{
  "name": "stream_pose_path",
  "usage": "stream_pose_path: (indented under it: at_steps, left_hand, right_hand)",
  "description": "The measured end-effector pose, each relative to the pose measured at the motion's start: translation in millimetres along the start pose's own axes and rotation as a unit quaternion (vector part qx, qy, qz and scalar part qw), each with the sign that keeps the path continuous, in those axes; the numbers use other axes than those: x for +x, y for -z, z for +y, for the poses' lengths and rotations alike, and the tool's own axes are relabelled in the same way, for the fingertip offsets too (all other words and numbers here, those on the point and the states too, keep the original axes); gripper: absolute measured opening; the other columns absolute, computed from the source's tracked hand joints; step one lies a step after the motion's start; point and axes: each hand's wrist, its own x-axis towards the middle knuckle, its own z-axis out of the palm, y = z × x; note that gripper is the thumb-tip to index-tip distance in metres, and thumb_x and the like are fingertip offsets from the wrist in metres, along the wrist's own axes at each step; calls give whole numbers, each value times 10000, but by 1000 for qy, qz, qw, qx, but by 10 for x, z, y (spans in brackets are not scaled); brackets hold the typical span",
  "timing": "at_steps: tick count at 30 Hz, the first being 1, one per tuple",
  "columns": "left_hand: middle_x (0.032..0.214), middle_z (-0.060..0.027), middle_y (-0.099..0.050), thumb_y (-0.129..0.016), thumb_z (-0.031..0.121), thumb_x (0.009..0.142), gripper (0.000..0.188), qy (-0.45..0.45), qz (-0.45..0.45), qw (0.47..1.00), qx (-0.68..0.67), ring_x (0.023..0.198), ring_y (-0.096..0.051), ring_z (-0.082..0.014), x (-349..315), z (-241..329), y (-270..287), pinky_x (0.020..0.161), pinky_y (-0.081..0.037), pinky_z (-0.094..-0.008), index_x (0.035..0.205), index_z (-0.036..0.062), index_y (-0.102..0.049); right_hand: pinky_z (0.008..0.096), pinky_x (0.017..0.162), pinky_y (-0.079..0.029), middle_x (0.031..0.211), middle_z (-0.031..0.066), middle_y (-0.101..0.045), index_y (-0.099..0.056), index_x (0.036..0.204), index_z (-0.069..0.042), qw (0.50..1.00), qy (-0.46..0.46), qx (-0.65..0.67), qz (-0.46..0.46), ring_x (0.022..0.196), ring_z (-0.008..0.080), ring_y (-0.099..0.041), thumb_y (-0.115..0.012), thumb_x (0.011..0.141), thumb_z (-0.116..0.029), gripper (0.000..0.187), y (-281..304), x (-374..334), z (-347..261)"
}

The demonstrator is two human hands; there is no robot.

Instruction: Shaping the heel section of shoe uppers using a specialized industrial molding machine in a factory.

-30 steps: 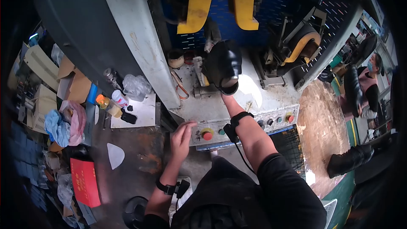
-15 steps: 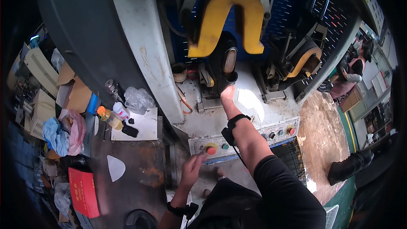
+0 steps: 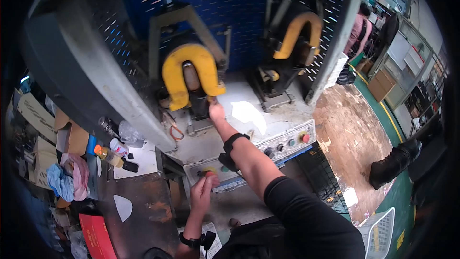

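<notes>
A dark boot (image 3: 192, 77), sole up with a tan patch on it, is in the left station of a press. A yellow U-shaped clamp (image 3: 171, 79) surrounds its sole. My right hand (image 3: 216, 109) reaches to the boot's near end, just beside the clamp's right leg; its fingers are closed there and partly hidden. At the front control panel (image 3: 282, 147), my left hand (image 3: 204, 189) has curled fingers against a red push button (image 3: 209, 173), with nothing visible in them.
A second yellow clamp (image 3: 302, 28) belongs to the right station. On the left, a brown table (image 3: 148, 211) carries bottles, a white cut piece (image 3: 123, 207) and a red box (image 3: 96, 235). A black boot (image 3: 394, 165) stands right, above a white basket (image 3: 381, 235). Another person (image 3: 358, 31) is farther back.
The left yellow clamp has come down around the boot's sole. My left hand has moved onto the red button. My right hand stays at the boot, while the whole view has shifted.
</notes>
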Motion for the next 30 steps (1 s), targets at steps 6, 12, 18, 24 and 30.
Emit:
stream_pose_path:
  at_steps: [6,12,18,24,30]
  left_hand:
    - [857,-78,-657,-479,107,948,216,-97,-19,993,60,789,-621,-119,542,619,-1008,724,-489,-245,1023,-50,-607]
    - [782,-52,-641,-611,170,861,353,-215,64,959,175,702,-622,-134,1911,1140,-2343,657,-503,-273,1185,44,-547]
    - [834,-140,-663,-563,188,812,221,-342,306,754,469,720,-638,-329,2471,1301,-2640,652,-508,-413,966,68,-666]
    - [660,-110,-575,-580,23,737,273,-444,188,735,477,570,-563,-268,1427,1200,-3097,521,-449,-375,995,67,-657]
    - [646,12,-446,-576,102,649,374,-543,-163,643,515,590,-472,-142,532,1096,-3724,526,-385,-272,1015,123,-651]
  right_hand:
    - [314,706,-482,878,22,-583,-519,1126,-69,896,-103,291,-320,758,135,-555,-525,903,-389,390,1288,-1105,260]
    - [293,782,-518,1109,103,-621,-515,1209,-56,906,-197,251,-279,954,200,-635,-455,953,-267,337,3637,-1828,890]
    - [254,679,-529,995,61,-654,-558,1105,-93,902,-186,328,-212,833,149,-654,-499,943,-250,233,4978,-1858,1334]
    - [249,690,-527,990,70,-652,-564,1117,-80,909,-143,360,-153,851,148,-652,-503,939,-262,262,5709,-1738,1274]
    - [375,903,-472,1141,138,-609,-509,1221,-22,778,-194,479,-358,1066,240,-585,-487,933,-377,458,5734,-1910,969]
